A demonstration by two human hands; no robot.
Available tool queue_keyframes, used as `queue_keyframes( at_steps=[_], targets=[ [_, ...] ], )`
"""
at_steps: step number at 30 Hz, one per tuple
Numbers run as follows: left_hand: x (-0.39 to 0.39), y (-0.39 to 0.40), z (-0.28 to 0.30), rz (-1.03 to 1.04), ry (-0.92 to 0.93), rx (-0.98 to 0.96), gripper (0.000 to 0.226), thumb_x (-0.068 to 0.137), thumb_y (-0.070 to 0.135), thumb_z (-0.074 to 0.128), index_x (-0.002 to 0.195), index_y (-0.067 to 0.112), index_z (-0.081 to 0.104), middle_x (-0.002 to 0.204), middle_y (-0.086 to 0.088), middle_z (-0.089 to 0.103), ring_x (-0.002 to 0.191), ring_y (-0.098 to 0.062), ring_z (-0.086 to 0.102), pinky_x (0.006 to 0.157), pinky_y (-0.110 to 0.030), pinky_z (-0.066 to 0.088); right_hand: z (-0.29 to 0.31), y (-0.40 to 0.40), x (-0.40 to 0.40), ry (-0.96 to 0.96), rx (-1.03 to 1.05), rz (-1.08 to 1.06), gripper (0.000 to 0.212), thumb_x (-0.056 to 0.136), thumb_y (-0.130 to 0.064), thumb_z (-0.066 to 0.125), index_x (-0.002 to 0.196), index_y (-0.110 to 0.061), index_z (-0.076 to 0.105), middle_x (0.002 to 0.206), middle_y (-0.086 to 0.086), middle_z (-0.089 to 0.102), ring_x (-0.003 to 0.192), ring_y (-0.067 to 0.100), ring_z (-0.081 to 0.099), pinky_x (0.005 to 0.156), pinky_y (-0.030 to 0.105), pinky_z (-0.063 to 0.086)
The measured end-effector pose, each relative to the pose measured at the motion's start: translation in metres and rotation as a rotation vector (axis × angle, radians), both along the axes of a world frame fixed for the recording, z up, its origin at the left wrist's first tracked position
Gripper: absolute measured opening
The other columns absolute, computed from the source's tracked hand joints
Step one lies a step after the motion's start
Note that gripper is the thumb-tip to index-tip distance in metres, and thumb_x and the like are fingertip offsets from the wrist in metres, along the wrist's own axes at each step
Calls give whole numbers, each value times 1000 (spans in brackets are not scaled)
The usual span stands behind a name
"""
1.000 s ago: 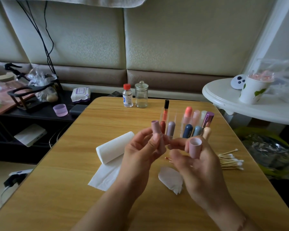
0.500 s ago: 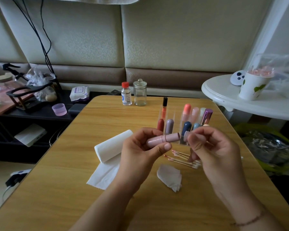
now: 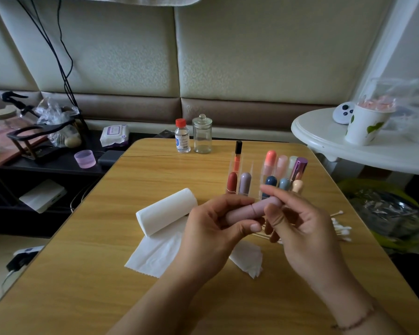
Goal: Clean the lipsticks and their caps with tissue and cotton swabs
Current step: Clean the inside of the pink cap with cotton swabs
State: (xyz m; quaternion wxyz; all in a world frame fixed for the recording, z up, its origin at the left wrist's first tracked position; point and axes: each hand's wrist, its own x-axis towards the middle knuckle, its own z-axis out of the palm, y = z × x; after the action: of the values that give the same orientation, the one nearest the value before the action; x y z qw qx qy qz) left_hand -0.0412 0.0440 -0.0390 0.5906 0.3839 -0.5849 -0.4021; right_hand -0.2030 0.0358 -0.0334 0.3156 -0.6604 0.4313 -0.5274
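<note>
Lipstick (image 3: 253,211), the pink one with its cap on, lies level between your hands above the wooden surface (image 3: 155,170). Your left hand (image 3: 218,235) grips its base end with thumb below and fingers curled over; your right hand (image 3: 298,226) pinches the cap end. Behind them the clear organizer (image 3: 257,172) holds the other lipsticks upright. A tissue roll (image 3: 166,213) rests on a flat tissue sheet (image 3: 153,255) to your left, a crumpled tissue (image 3: 248,258) lies under your hands, and cotton swabs (image 3: 340,228) lie to the right.
</note>
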Motion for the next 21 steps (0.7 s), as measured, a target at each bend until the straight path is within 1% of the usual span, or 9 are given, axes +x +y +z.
queue_keyframes(
  at_steps=[3, 5, 7, 11, 13, 15, 17, 19, 21],
  targets=[
    [-1, 1, -3, 20, -174, -22, 36, 83, 15, 74, 119, 17, 66, 94, 3, 76, 86, -16, 74, 78, -36, 60, 0, 0, 1, -157, 75, -9, 41, 78, -46, 68, 116, -30, 68, 95, -6, 74, 82, 8, 71, 65, 21, 55],
    [-4, 3, -4, 39, -281, -46, 43, 90, 10, 68, 131, 19, 58, 89, 11, 75, 79, -8, 73, 74, -30, 59, 0, 1, 4, -236, 97, -26, 37, 73, -39, 72, 105, -20, 65, 91, 0, 74, 71, 10, 70, 56, 21, 52],
    [-4, 3, -4, 47, -327, -68, 47, 92, 6, 64, 136, 20, 54, 86, 12, 74, 75, -6, 72, 72, -28, 59, -2, 1, 5, -268, 91, -42, 33, 72, -33, 74, 98, -15, 64, 89, 0, 75, 65, 11, 69, 51, 17, 49],
    [-5, 3, -2, 20, -310, -77, 47, 94, 7, 61, 135, 27, 54, 83, 4, 75, 70, -10, 73, 69, -35, 60, -7, 0, 7, -255, 76, -68, 34, 70, -37, 76, 95, -16, 66, 93, 2, 76, 65, 11, 70, 52, 16, 48],
    [-6, 4, -1, -10, -288, -90, 50, 94, 8, 61, 126, 45, 53, 83, 1, 74, 69, -11, 73, 68, -35, 60, -9, -3, 6, -259, 71, -72, 36, 69, -40, 76, 96, -18, 68, 93, 3, 76, 65, 10, 69, 52, 17, 48],
    [-4, 4, -1, -33, -292, -96, 54, 94, 8, 62, 115, 57, 55, 85, 1, 74, 71, -9, 73, 69, -28, 59, -10, -4, 5, -247, 52, -52, 36, 68, -42, 77, 96, -21, 68, 93, 3, 76, 72, 14, 71, 57, 22, 53],
    [-3, 2, -3, -11, -318, -95, 51, 91, 13, 68, 124, 50, 55, 85, 7, 75, 73, -5, 72, 70, -21, 57, -7, -3, 5, -179, 2, -46, 32, 71, -41, 77, 97, -26, 67, 92, -1, 76, 81, 17, 72, 66, 27, 59],
    [-3, -2, -7, 65, -356, -56, 62, 83, 20, 78, 137, 33, 51, 85, 11, 75, 75, -1, 70, 71, -18, 55, -2, -2, 6, -86, -92, -83, 29, 75, -34, 76, 102, -28, 65, 93, -8, 75, 87, 12, 70, 73, 20, 56],
    [-2, -5, -9, 165, -406, -63, 72, 73, 28, 85, 138, 29, 52, 87, 13, 70, 72, -4, 66, 67, -16, 52, 5, -6, 2, -35, -193, -159, 29, 81, -26, 74, 106, -25, 62, 100, -10, 73, 89, 9, 68, 73, 17, 54]
  ],
)
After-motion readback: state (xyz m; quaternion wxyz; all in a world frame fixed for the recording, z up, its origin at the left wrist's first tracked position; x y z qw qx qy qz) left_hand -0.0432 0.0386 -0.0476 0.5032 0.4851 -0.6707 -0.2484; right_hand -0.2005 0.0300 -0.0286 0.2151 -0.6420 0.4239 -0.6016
